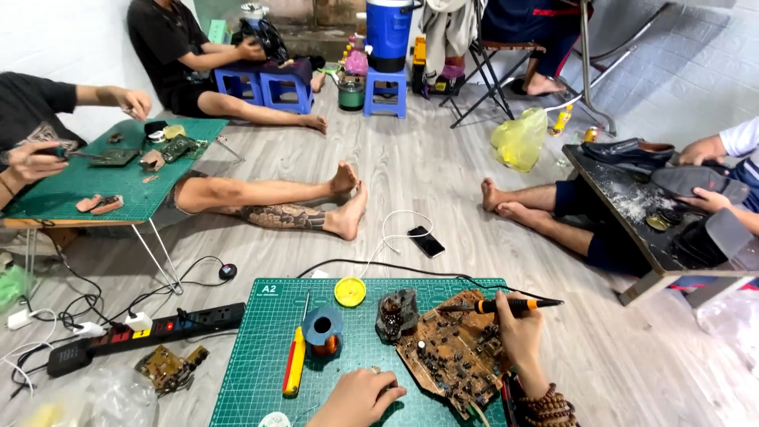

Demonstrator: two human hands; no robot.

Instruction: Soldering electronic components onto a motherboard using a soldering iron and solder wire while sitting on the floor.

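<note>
My right hand (522, 332) grips a soldering iron (506, 305) with a black and orange handle, its tip pointing left over a brown circuit board (451, 352) that lies on a green cutting mat (269, 356). The fingers of my left hand (360, 398) are curled, resting on the mat at the board's near left edge, and whether they pinch the board I cannot tell. A dark soldering stand (397, 313) sits just behind the board. A blue solder spool (323, 328), a yellow and red screwdriver (295, 364) and a yellow round tin (349, 292) lie to the left.
A black power strip (142, 330) and a small circuit board (166, 368) lie on the floor at left. A phone (427, 241) on a white cable lies ahead. Other people sit around: one at a green table (95, 186) on the left, one at a dark table (632, 209) with shoes on the right.
</note>
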